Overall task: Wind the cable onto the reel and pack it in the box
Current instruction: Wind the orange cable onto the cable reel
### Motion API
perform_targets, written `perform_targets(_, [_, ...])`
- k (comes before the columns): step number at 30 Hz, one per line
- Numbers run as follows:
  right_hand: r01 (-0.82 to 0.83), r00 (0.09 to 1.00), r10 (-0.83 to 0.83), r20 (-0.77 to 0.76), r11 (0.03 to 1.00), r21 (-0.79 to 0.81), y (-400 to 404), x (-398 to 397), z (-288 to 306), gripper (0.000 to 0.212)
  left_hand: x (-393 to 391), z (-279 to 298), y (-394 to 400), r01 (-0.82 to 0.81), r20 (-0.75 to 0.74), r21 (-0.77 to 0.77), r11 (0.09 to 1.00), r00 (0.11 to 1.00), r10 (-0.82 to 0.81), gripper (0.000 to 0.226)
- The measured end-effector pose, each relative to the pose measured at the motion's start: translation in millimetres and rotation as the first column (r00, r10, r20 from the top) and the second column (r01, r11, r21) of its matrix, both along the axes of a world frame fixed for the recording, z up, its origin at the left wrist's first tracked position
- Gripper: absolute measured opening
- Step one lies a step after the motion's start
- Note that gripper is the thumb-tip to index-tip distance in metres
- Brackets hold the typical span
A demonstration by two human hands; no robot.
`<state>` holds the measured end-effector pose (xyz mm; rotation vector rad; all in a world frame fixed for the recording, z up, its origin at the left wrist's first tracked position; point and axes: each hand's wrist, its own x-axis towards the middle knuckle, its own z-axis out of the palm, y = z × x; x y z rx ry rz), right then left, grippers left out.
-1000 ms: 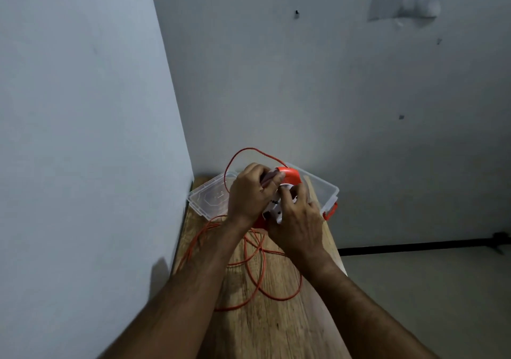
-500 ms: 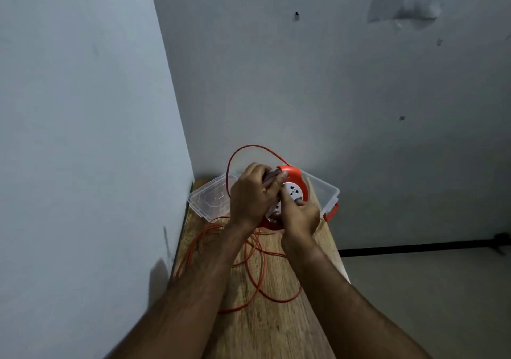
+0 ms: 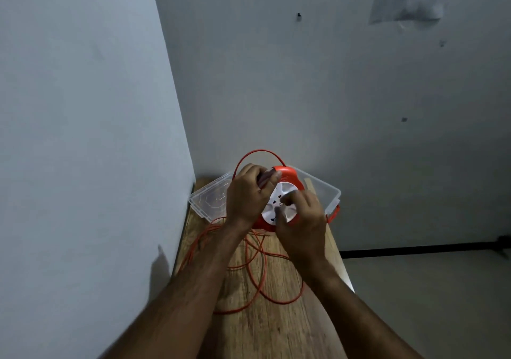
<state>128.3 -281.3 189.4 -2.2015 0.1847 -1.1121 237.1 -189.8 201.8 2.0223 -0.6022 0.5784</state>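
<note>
You hold the orange cable reel (image 3: pixel 286 181) up in both hands, above the far end of the wooden table (image 3: pixel 276 325) and in front of the clear plastic box (image 3: pixel 330 193). Its white socket face (image 3: pixel 272 206) is turned toward you. Your left hand (image 3: pixel 247 195) wraps the reel's upper left rim, fingers (image 3: pixel 272 177) curled over the top edge and clasping it. Your right hand (image 3: pixel 300 220) sits at the lower right of the white face, its fingers bent in against the centre of the face (this part is motion-blurred, so exactly what they pinch cannot be told, though they are clearly closed on the reel's face).

The orange cable (image 3: pixel 255 278) is mostly unwound. One loop rises in an arc from behind your left hand over to the top of the reel; the rest lies in loose, overlapping coils on the table beneath your forearms, reaching toward the table's left edge by the wall.

The box stands open at the far end of the table in the corner of two grey walls, with an orange latch (image 3: pixel 333 215) showing on its right side. A pale wooden strip (image 3: pixel 309 185) leans inside its far right part.
</note>
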Motion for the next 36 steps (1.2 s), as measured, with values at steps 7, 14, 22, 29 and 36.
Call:
perform_targets(7, [-0.158,0.968,-0.008,-0.249,0.756,-0.636,-25.0,-2.7,-15.5,0.049,-1.3,-2.0,-3.2,0.07,-0.022,0.024,0.997,0.997,-0.069,0.031])
perform_targets(14, [-0.057,0.986,-0.072,-0.148,0.694,-0.717,-31.3,5.9,-24.0,0.035,-4.5,-2.4,-4.2,0.054,-0.016,0.047,0.997,0.998,-0.053,0.032])
perform_targets(22, [0.01,0.991,-0.053,-0.123,0.944,-0.329,-17.9,11.7,-13.8,0.049,-5.6,-0.7,-1.1,0.008,-0.025,-0.004,1.0,1.0,-0.008,0.034])
perform_targets(29, [0.215,0.976,-0.172,-0.132,0.837,0.502,20.1,8.2,-4.6,0.058,-9.1,-1.9,-6.2,0.007,-0.006,0.007,1.0,1.0,-0.007,0.036])
perform_targets(36, [0.145,0.977,-0.136,-0.163,-0.135,0.98,34.5,17.9,23.3,0.025,-11.8,-9.1,-7.2,0.009,0.049,0.105,0.994,0.999,-0.014,0.036])
